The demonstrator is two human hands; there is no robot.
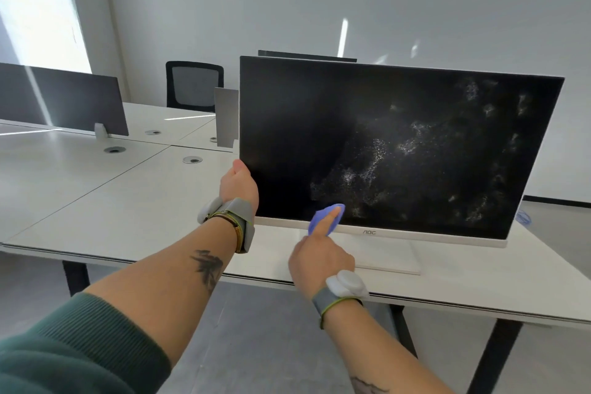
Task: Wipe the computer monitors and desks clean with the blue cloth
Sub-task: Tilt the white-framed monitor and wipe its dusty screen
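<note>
**Blue cloth (327, 217) low on the screen, smears unwiped**

The cloth was pressed to the AOC monitor's (399, 150) bottom edge by the right hand's (319, 261) extended forefinger, other fingers curled. The left bezel was gripped by the left hand (238, 182), fingers hidden behind. Rightward strokes over the dusty smears (377, 157) were judged next; open desk (128, 201) was seen either side
</note>
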